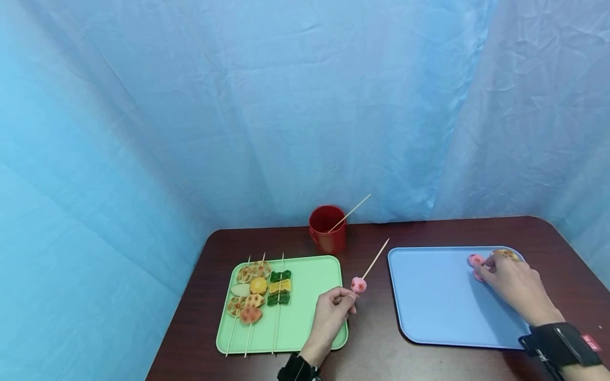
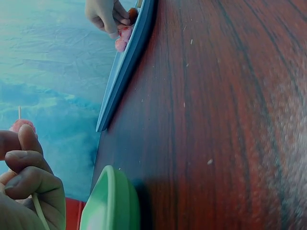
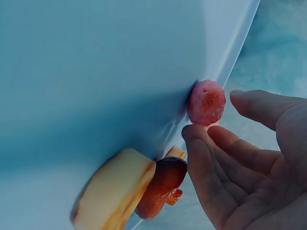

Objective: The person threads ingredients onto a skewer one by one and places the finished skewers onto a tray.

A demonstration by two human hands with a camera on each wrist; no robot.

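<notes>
blue cloth (image 1: 286, 106) hangs beyond both hands, behind a dark, grained table (image 1: 369, 330). a blue tray (image 1: 438, 296) lies under the right hand (image 1: 517, 288); a green tray (image 1: 310, 280) extends left of the left hand (image 1: 331, 315), with a red cup (image 1: 329, 241) beyond. the left hand pinches a skewer (image 1: 376, 258) below its threaded pink ball (image 1: 359, 284); the right's thumb and fingers are parted around a pink piece (image 3: 207, 103) on the blue tray.

Head cam's giving me bright, soft light, w/ the L side of the cloth (image 1: 43, 211) glowing brightest. My R fingers (image 1: 492, 263) are shading the blue tray (image 1: 438, 301); the desk (image 1: 369, 328) is catching dull glare. Wrist cams are running dimmer, bluish, bkgd looking soft.
</notes>
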